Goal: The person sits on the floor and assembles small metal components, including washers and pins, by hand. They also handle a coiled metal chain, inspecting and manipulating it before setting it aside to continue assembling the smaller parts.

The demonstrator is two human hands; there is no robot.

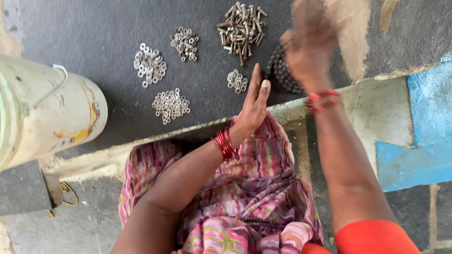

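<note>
On the dark, grainy mat, a black roller chain (281,70) lies curved, its long axis running from the upper left down to the lower right, partly hidden beneath the blurred right hand (308,44), whose grip cannot be told. The left hand (254,106) stands edge-on, fingers straight and pressed together, holding nothing. Shiny steel bolts (241,29) and washers (171,105) sit in small heaps nearby.

A dark chain (282,71) lies curved on the black mat beside small washers (237,81).

Grey concrete floor (84,226), blue-painted ledge (431,108), pale bucket (47,110) at left.
</note>
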